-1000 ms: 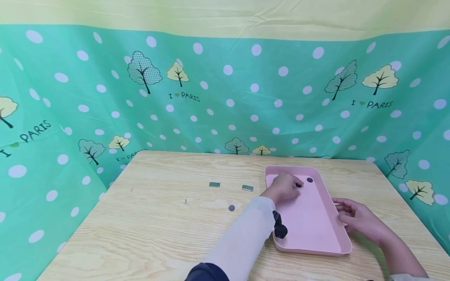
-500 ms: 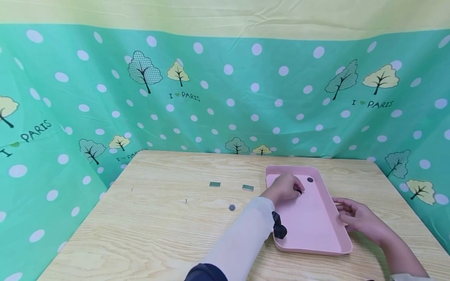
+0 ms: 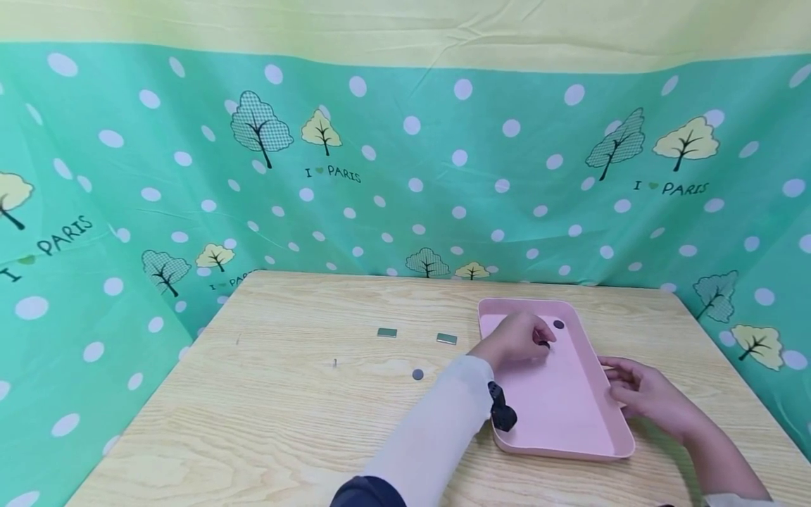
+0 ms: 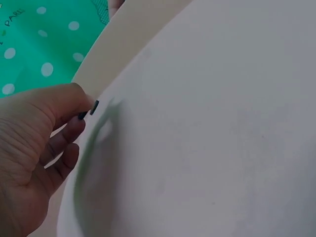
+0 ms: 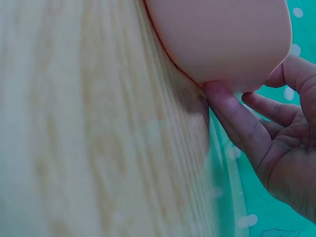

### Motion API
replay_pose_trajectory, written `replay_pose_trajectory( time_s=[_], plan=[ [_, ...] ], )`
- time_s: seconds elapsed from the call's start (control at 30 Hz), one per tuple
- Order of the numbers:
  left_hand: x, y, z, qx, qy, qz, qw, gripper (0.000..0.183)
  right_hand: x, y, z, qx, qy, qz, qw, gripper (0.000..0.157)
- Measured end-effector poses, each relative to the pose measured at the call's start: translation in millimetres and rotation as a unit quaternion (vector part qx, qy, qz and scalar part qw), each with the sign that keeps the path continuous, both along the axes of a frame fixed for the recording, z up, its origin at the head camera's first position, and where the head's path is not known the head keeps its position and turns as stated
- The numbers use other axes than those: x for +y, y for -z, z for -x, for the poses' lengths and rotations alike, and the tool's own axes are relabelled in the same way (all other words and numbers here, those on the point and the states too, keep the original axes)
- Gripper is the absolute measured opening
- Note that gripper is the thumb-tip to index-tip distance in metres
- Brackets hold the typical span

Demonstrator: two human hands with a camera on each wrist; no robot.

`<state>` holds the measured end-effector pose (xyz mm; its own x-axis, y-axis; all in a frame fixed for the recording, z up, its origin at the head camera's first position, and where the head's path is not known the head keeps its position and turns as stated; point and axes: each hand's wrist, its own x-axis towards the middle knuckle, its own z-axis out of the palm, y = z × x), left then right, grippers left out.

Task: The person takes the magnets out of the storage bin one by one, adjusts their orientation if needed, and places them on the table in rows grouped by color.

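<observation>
My left hand [image 3: 516, 338] reaches over the pink tray [image 3: 557, 408] and pinches a small dark disc [image 4: 94, 107] between thumb and fingertips, close over the tray floor. A second dark edge shows right beside that disc in the left wrist view. Another dark disc [image 3: 558, 324] lies flat in the tray's far right corner. At the tray's right wall, my right hand [image 3: 655, 398] grips from outside, its thumb and fingers at the wall and rim. The right wrist view shows those fingertips against the tray's pink outer side.
Left of the tray on the wooden table [image 3: 266, 408] lie two small green rectangular pieces, one farther left [image 3: 387, 332] and one nearer the tray [image 3: 446, 339]. A grey disc [image 3: 417, 374] lies nearer me. A patterned green curtain [image 3: 405, 176] hangs behind the table.
My left fingers, with the dark disc, have shifted slightly right and nearer to me inside the tray. The right hand and the tray have stayed in place.
</observation>
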<state>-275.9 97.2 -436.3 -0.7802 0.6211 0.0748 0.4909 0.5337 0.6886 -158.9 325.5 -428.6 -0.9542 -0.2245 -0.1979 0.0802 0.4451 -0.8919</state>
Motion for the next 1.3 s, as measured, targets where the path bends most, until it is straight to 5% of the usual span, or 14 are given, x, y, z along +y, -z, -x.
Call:
replay_pose_trajectory(
  time_s=[1.3],
  plan=[
    [-22.2,-40.0,-19.6,0.042,0.069,-0.012,0.9967,0.018,0.6,-0.4,0.5,0.0,-0.012,-0.017,1.0,0.061]
  ],
)
